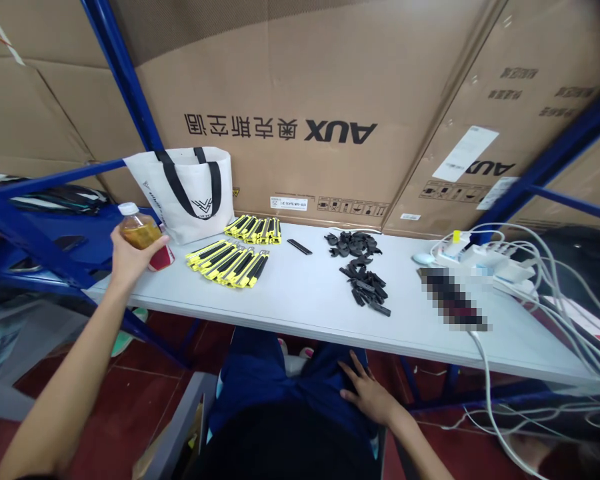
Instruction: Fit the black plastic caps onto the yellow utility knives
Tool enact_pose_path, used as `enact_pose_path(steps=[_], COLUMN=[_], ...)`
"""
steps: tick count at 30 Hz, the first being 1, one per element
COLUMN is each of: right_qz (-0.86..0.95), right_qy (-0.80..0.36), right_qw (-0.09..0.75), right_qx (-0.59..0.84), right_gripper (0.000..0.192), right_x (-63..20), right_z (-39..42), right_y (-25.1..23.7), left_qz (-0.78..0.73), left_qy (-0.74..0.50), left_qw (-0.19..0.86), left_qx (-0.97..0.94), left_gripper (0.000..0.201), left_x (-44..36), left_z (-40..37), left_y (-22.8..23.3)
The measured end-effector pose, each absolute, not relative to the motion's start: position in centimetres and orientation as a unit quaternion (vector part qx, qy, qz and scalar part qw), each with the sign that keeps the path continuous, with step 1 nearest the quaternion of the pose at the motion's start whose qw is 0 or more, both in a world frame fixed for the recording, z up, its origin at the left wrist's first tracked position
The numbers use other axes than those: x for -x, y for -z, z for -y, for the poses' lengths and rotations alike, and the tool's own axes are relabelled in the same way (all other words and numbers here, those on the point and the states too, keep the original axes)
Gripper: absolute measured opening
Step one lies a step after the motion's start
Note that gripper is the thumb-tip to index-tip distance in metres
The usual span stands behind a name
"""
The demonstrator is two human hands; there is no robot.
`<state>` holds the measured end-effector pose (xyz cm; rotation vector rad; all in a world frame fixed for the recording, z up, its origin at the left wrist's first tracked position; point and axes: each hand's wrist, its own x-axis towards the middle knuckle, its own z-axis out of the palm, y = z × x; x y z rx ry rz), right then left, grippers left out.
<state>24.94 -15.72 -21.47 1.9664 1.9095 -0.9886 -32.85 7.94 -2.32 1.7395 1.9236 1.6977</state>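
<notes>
Amber-filled bottle in left hand, upright at the table's left end.
Head view: left arm stretched forward, fingers curled around the bottle's lower body, white cap clear above them. Right hand lies flat on the lap below the table edge, fingers loosely spread, holding nothing. White table carries a white tote bag just beside the bottle, yellow-black cutters, black parts, and a power strip with cables. AUX cartons stand behind blue shelving.
</notes>
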Motion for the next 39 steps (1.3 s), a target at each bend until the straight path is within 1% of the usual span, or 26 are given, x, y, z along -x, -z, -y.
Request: enact_pose_path(steps=[1, 2, 4, 5, 6, 7, 8, 9, 11, 12, 14, 16, 19, 22, 26, 32, 39], right_qz=[-0.654, -0.657, -0.681, -0.707, -0.735, -0.756, -0.77, -0.784, -0.814, -0.826, -0.829, -0.823, -0.819, -0.815, -0.815, -0.811, -0.806], right_qy=[0.337, 0.337, 0.343, 0.353, 0.366, 0.383, 0.389, 0.381, 0.335, 0.3, 0.191, 0.09, 0.021, 0.003, -0.002, -0.008, -0.022], right_qw=[0.111, 0.11, 0.094, 0.063, 0.01, -0.046, -0.099, -0.143, -0.203, -0.226, -0.27, -0.257, -0.198, -0.168, -0.161, -0.151, -0.162], right_qx=[-0.668, -0.665, -0.64, -0.61, -0.571, -0.528, -0.496, -0.47, -0.428, -0.42, -0.451, -0.499, -0.538, -0.554, -0.557, -0.565, -0.568], right_gripper=[0.077, 0.075, 0.067, 0.06, 0.052, 0.047, 0.044, 0.04, 0.035, 0.035, 0.037, 0.039, 0.045, 0.05, 0.051, 0.051, 0.049], right_x=[-24.8, -24.5, -23.5, -22.8, -22.1, -21.3, -20.5, -19.7, -18.7, -18.4, -18.2, -18.3, -18.6, -18.6, -18.6, -17.9, -16.6], right_z=[15.8, 16.0, 16.5, 16.9, 17.2, 17.5, 17.6, 17.6, 16.8, 16.1, 13.8, 11.0, 7.6, 6.4, 6.6, 5.9, 4.7], right_y=[20.8, 20.0, 17.6, 16.1, 14.3, 12.4, 10.5, 8.6, 5.5, 4.4, 3.5, 3.8, 5.6, 7.1, 7.5, 7.1, 7.3], left_qz=[-0.638, -0.623, -0.577, -0.564, -0.556, -0.548, -0.527, -0.488, -0.394, -0.362, -0.324, -0.321, -0.366, -0.385, -0.389, -0.39, -0.388], left_qy=[-0.581, -0.608, -0.636, -0.634, -0.623, -0.594, -0.53, -0.465, -0.341, -0.302, -0.246, -0.208, -0.196, -0.211, -0.226, -0.239, -0.234], left_qw=[-0.024, -0.054, -0.061, -0.045, -0.031, -0.004, 0.042, 0.079, 0.121, 0.13, 0.134, 0.123, 0.117, 0.109, 0.088, 0.063, 0.054], left_qx=[-0.505, -0.489, -0.509, -0.527, -0.549, -0.589, -0.663, -0.734, -0.845, -0.872, -0.903, -0.916, -0.902, -0.892, -0.889, -0.887, -0.89], left_gripper=[0.097, 0.095, 0.07, 0.058, 0.047, 0.037, 0.029, 0.025, 0.024, 0.025, 0.03, 0.035, 0.042, 0.047, 0.043, 0.037, 0.038], left_x=[31.7, 30.3, 26.6, 24.5, 22.3, 20.2, 18.2, 16.2, 12.9, 11.6, 9.3, 7.8, 6.4, 6.0, 6.2, 5.6, 5.0], left_z=[-7.0, -5.7, -2.4, -0.6, 1.2, 2.8, 4.2, 5.3, 6.3, 6.2, 5.3, 3.8, 1.7, 0.9, 1.2, 1.2, 0.6], left_y=[2.4, 2.6, 3.5, 4.0, 4.6, 5.0, 5.4, 5.5, 5.4, 5.2, 4.8, 4.7, 5.6, 6.9, 8.0, 7.4, 7.5])
